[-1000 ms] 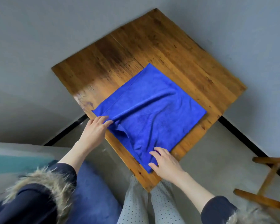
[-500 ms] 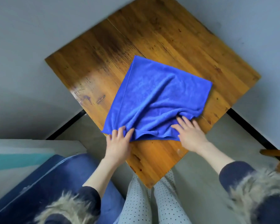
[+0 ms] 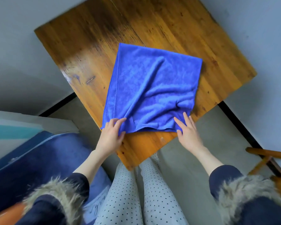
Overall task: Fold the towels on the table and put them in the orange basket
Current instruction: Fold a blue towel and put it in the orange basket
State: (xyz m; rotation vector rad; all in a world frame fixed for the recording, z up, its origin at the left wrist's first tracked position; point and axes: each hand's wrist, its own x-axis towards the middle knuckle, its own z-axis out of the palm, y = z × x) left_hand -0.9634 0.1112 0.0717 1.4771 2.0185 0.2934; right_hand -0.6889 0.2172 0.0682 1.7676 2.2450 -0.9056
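Observation:
A blue towel [image 3: 150, 88] lies spread on the wooden table [image 3: 91, 46], wrinkled along a diagonal ridge. My left hand [image 3: 111, 135] pinches its near left corner, thumb under and fingers on top. At the near right corner my right hand [image 3: 187, 132] grips the cloth, fingers on top. An orange shape [image 3: 6, 215], possibly the basket, shows blurred at the bottom left edge.
A blue cushioned seat [image 3: 39, 159] stands to my left. A wooden chair [image 3: 269, 158] is at the right edge. Grey walls meet behind the table, and my dotted trouser legs [image 3: 136, 192] are below its near corner.
The towel has turned on the table so its near edge now faces me. Both hands moved to its two near corners and closed on them. The view has shifted closer.

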